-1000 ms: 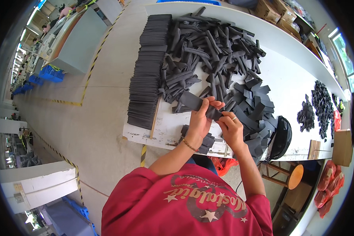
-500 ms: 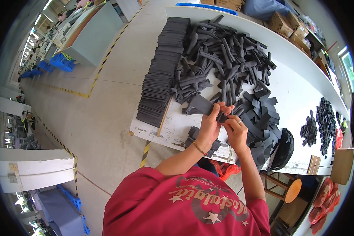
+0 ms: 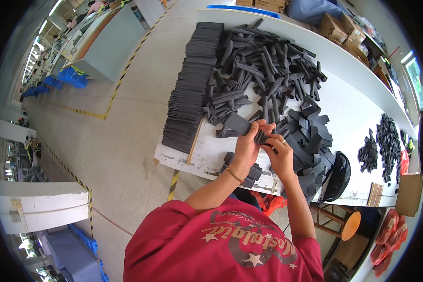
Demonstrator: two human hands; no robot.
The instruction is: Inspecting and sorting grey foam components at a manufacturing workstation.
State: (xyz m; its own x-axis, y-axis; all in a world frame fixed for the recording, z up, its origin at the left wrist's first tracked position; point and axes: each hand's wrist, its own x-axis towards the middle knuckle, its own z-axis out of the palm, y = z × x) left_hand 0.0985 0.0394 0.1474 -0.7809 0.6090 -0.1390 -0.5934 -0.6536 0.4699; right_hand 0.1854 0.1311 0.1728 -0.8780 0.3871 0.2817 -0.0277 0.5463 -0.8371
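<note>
The hands have barely shifted; left hand (image 3: 247, 146) and right hand (image 3: 280, 157) fingers pinch one dark foam piece (image 3: 242, 124).

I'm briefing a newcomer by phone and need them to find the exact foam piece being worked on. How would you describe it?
Start at the long white table heaped with dark grey foam strips. At its near edge, the left hand and right hand meet over it. The flat dark grey foam piece pinched between them is the only one lifted off the table.
</note>
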